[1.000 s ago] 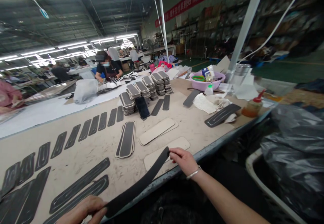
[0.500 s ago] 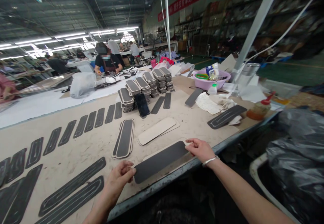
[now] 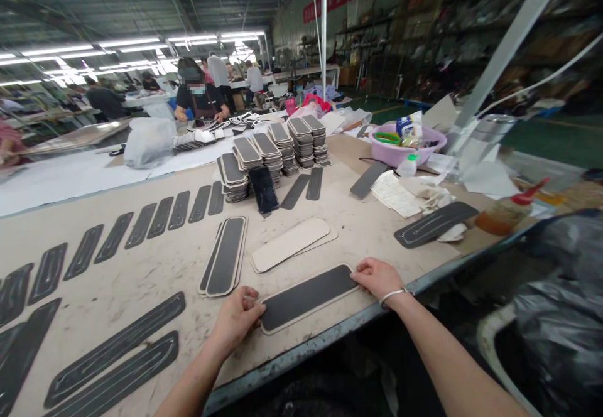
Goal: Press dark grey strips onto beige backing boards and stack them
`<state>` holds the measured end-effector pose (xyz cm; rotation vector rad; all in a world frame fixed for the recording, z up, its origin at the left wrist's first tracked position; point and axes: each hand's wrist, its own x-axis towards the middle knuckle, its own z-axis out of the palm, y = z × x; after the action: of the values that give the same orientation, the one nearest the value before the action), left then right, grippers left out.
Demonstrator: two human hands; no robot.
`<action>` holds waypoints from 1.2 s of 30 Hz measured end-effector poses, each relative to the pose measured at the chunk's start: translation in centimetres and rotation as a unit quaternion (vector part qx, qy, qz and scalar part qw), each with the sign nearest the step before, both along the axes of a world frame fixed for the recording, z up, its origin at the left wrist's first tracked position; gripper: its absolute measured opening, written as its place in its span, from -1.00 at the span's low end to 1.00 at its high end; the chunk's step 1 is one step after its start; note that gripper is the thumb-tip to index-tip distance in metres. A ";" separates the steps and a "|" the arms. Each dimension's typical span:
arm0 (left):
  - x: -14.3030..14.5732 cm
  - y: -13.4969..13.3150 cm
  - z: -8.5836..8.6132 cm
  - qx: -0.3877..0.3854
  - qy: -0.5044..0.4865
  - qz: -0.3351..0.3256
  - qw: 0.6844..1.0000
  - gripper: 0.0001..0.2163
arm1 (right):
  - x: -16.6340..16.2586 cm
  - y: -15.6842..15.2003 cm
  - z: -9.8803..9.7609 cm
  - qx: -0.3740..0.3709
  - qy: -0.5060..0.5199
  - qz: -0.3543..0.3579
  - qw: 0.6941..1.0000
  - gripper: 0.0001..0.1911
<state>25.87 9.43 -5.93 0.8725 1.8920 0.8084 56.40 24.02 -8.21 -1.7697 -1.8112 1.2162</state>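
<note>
A long dark grey panel (image 3: 308,297) with rounded corners lies on a slightly larger beige panel, whose pale border shows around it. At its near-left end, my left hand (image 3: 238,319) is closed, thumb and fingertips pinching the edge. My right hand (image 3: 380,279), with a bracelet at the wrist, pinches the far-right corner. Just beyond the panel rest overlapping beige panels (image 3: 289,242). Left of those is a small pile of beige-bordered dark panels (image 3: 227,257). Dark strips with shiny wet-looking lines, such as one strip (image 3: 115,348), lie to the left.
Stacks of bordered panels (image 3: 306,144) stand at the back, a black phone (image 3: 264,189) leaning against them. At right are a purple basin (image 3: 431,150), cloths (image 3: 398,194) and a red-topped bottle (image 3: 506,213) of amber liquid. The metal table edge (image 3: 348,329) runs close in front. A co-worker (image 3: 200,97) sits beyond.
The dark panel has shifted onto the beige panel beneath, so the pale border now shows around it. Both hands still pinch its ends. The camera view has shifted slightly.
</note>
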 end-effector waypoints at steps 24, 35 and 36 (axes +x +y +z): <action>0.4 -0.7 -0.9 -0.007 0.251 -0.087 0.964 -0.91 | -0.1 0.0 -0.2 0.028 -0.078 0.031 0.996 -0.84; 0.7 -0.6 -0.7 -0.011 0.304 -0.099 0.947 -0.92 | -0.4 -0.2 0.5 0.052 -0.090 0.020 0.994 -0.91; 0.7 -0.6 -0.8 -0.010 0.302 -0.098 0.948 -0.92 | -0.4 -0.2 0.5 0.052 -0.088 0.020 0.995 -0.92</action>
<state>26.55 8.84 -6.69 1.3860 2.2754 0.4195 56.03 23.86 -7.72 -1.8410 -1.9781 0.9869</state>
